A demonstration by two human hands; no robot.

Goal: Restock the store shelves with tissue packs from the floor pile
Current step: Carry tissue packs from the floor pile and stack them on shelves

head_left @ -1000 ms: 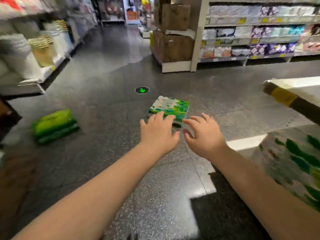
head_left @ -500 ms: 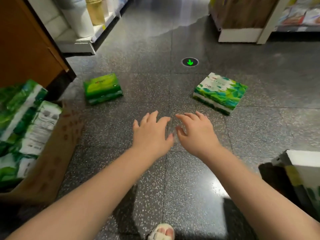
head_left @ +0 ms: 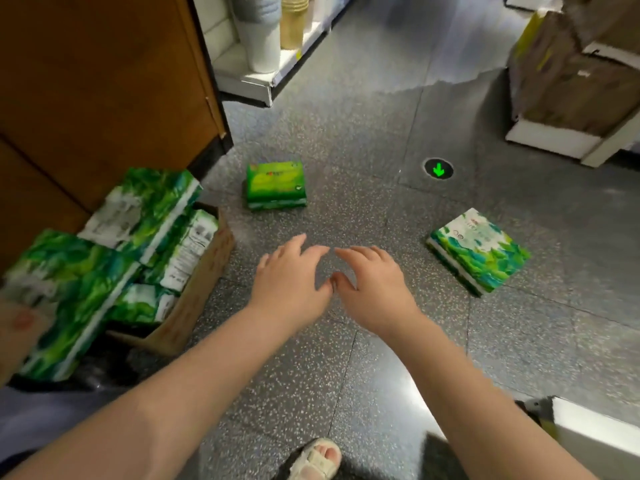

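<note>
Speckled grey shop flooring (head_left: pixel 346 375) carries the stock: at left a brown cardboard box (head_left: pixel 194 306) heaped with green-and-white plastic-wrapped tissue packs (head_left: pixel 145 209), farther off a bright green tissue pack (head_left: pixel 276 185), and at right a flat green-and-white tissue pack (head_left: pixel 479 251). Between them the left hand (head_left: pixel 289 282) and right hand (head_left: pixel 375 285) hover with fingers spread, thumbs touching, holding nothing. Every visible pack sits off the shelves, so restocking looks largely undone.

Shop aisle: stocked shelves (head_left: pixel 263 64), floor arrow (head_left: pixel 438 169).

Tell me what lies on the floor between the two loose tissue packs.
In the head view, only bare speckled floor lies between the bright green pack and the leaf-print pack.
</note>
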